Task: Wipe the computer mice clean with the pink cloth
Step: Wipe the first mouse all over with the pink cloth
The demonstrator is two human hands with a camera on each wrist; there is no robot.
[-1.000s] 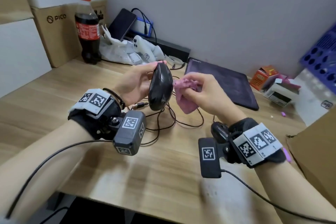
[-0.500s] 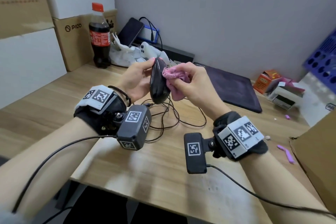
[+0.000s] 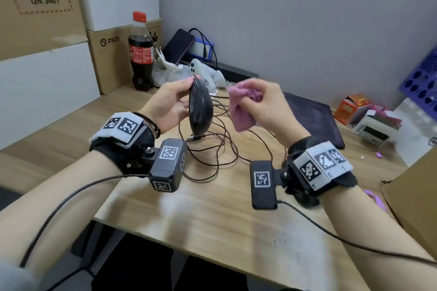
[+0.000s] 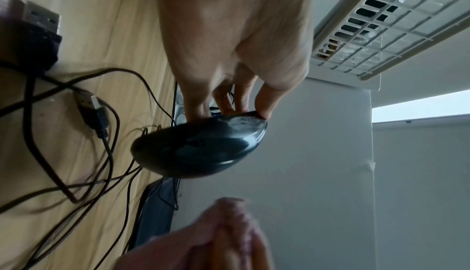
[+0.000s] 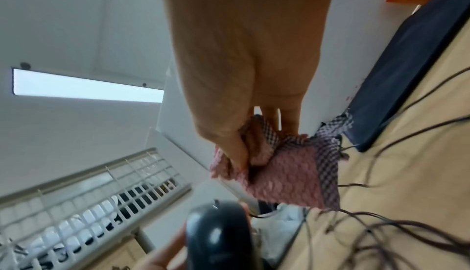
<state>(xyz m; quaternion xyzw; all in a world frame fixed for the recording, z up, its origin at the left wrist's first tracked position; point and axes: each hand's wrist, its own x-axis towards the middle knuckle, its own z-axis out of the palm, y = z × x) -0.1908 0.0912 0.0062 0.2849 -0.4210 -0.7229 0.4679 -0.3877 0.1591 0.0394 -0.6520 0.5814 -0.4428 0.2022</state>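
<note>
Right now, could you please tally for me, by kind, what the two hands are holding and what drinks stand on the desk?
Black computer mouse, held in the left hand: 1
Pink cloth, bunched in the right hand: 1
Cola bottle at the back of the wooden desk: 1
Total: 3

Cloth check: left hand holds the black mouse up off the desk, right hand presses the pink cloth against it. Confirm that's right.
Not quite. The left hand does hold the mouse up off the desk, but the cloth in the right hand isn't touching it; the head view shows a clear gap between them.
</note>
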